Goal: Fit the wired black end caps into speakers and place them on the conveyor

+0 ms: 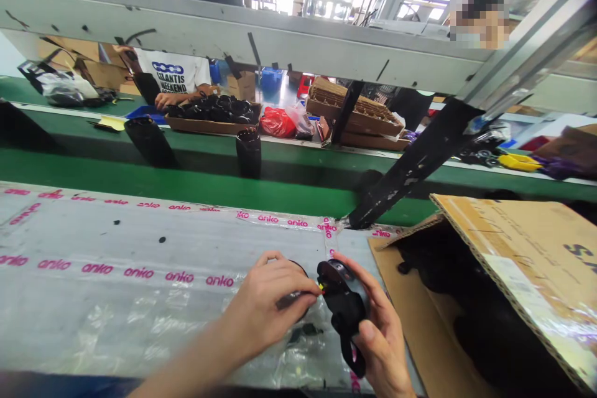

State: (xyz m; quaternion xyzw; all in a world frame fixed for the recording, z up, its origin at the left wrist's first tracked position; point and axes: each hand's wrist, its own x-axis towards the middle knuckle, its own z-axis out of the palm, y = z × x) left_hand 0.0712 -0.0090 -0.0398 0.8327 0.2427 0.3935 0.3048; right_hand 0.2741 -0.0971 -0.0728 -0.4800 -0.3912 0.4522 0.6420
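My right hand (380, 329) grips a black plastic part (344, 298) with a strap hanging below it, just above the worktable's front edge. My left hand (265, 301) is curled over a second round black piece (291, 300), its fingertips pinched at the joint between the two, where small red and yellow wires (321, 289) show. Both hands hover over a clear plastic sheet printed with pink "anko" lettering (140, 272). A small black bit (303, 331) lies on the sheet below my left hand.
An open cardboard box (513, 242) holding black parts sits at the right. A green conveyor (186, 183) runs behind the table, carrying two black cylinders (248, 152). Across it a person in a white T-shirt (175, 74) works beside a tray of black parts (214, 113).
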